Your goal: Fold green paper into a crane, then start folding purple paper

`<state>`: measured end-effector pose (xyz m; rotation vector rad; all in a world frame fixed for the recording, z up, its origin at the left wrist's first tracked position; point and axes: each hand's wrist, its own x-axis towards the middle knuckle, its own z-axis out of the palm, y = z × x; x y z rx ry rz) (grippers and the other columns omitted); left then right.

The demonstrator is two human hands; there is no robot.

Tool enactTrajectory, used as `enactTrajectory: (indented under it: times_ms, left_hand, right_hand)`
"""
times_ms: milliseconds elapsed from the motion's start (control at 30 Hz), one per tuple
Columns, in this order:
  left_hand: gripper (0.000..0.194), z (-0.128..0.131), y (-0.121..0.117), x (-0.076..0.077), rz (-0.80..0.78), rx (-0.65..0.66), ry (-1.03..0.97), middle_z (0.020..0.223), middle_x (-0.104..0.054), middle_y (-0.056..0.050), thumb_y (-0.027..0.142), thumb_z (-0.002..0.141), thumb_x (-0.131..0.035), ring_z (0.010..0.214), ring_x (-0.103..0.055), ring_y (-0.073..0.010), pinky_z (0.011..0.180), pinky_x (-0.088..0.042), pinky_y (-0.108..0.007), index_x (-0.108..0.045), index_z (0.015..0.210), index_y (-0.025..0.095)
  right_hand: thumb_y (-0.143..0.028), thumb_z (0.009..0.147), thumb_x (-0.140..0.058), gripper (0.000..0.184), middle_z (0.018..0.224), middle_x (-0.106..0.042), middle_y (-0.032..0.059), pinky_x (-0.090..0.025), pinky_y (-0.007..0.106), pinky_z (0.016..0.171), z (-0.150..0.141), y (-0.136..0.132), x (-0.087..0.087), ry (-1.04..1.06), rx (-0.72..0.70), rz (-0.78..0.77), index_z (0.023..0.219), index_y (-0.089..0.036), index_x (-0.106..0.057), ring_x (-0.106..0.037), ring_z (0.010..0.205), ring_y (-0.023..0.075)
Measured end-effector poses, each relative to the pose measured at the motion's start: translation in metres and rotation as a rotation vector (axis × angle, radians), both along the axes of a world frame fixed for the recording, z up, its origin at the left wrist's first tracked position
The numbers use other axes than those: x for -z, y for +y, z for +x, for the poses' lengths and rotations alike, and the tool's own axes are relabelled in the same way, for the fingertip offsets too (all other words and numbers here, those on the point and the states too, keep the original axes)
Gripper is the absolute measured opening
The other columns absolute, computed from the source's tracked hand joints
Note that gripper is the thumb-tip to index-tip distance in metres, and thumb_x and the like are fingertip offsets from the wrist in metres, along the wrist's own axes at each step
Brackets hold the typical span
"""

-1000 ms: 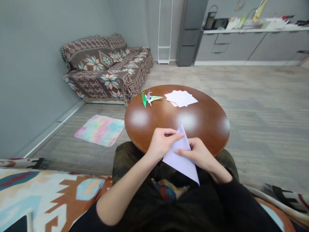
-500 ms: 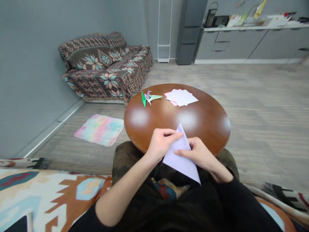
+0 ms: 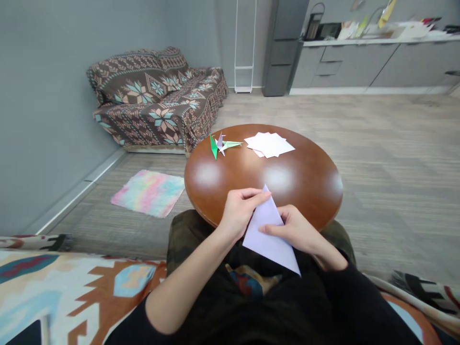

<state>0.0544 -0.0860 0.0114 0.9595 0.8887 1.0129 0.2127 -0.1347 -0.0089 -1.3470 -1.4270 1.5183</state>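
A folded sheet of lilac origami paper [image 3: 269, 235] is held over my lap, at the near edge of the round table. Its narrow tip points away from me and its wide edge faces me. My left hand [image 3: 241, 211] pinches the paper near the tip, with the thumb lying on top. My right hand [image 3: 296, 229] grips the right side, thumb flat on the face of the paper and fingers hidden underneath. Farther off on the table lie several folded paper cranes [image 3: 221, 144], green, lilac and pale green. Beside them is a fanned stack of paper sheets [image 3: 270, 144].
The brown round table [image 3: 230, 177] stands against my knees. Beyond it to the left are a patterned sofa [image 3: 154, 100] and a pastel rug [image 3: 149, 192]. Grey kitchen cabinets [image 3: 359, 67] line the back right. A dark device [image 3: 27, 333] lies on the patterned seat cover at lower left.
My left hand has shifted slightly on the paper near its tip. The paper has tilted a little, its lower edge moving slightly toward me. My right hand is almost unmoved.
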Motion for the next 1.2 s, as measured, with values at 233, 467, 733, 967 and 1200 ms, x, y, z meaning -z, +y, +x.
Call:
enactTrajectory:
  times_ms: [233,467,733,967,1200]
  left_hand:
    - [0.025,0.0,-0.001,0.006,-0.014,-0.016,-0.031,0.068,-0.069,-0.002,0.034,0.064,-0.09,0.062,-0.054,-0.0116,0.06,-0.041,-0.026,-0.079,0.071,0.013]
    - [0.021,-0.005,0.009,0.007,0.023,-0.078,-0.069,0.062,-0.063,-0.001,0.032,0.068,-0.087,0.061,-0.051,-0.0109,0.06,-0.04,-0.026,-0.08,0.075,0.014]
    - [0.036,-0.013,0.002,0.002,0.059,0.025,-0.013,0.077,-0.069,-0.004,0.046,0.072,-0.085,0.068,-0.058,-0.0125,0.065,-0.044,-0.025,-0.081,0.09,0.014]
    - [0.024,-0.014,0.0,0.013,0.074,-0.024,0.02,0.074,-0.072,-0.003,0.037,0.072,-0.087,0.066,-0.059,-0.0136,0.063,-0.045,-0.026,-0.08,0.078,0.015]
    - [0.025,-0.013,0.002,0.015,0.049,-0.015,-0.014,0.077,-0.076,-0.005,0.036,0.069,-0.089,0.068,-0.062,-0.0154,0.064,-0.047,-0.028,-0.083,0.082,0.016]
  right_hand:
    - [-0.036,0.075,-0.079,0.028,0.07,-0.07,0.0037,-0.041,0.024,0.053,-0.001,0.001,0.0,-0.012,-0.019,-0.003,0.077,-0.009,-0.073,-0.057,0.058,0.0141]
    - [-0.032,0.074,-0.079,0.022,0.068,-0.07,0.0024,-0.042,0.024,0.054,-0.004,-0.005,0.002,-0.026,-0.082,-0.053,0.075,-0.011,-0.073,-0.058,0.058,0.0146]
    - [-0.035,0.072,-0.08,0.025,0.068,-0.07,0.003,-0.042,0.023,0.053,-0.004,-0.001,0.003,-0.02,-0.035,-0.05,0.074,-0.01,-0.073,-0.059,0.057,0.0147]
    - [-0.034,0.072,-0.08,0.025,0.068,-0.071,0.0028,-0.041,0.023,0.053,-0.006,-0.002,0.003,-0.014,-0.055,-0.056,0.077,-0.01,-0.075,-0.058,0.058,0.0141]
    - [-0.035,0.072,-0.08,0.026,0.069,-0.071,0.0036,-0.043,0.023,0.054,-0.006,-0.003,0.001,-0.007,-0.069,-0.068,0.078,-0.01,-0.076,-0.059,0.058,0.0151]
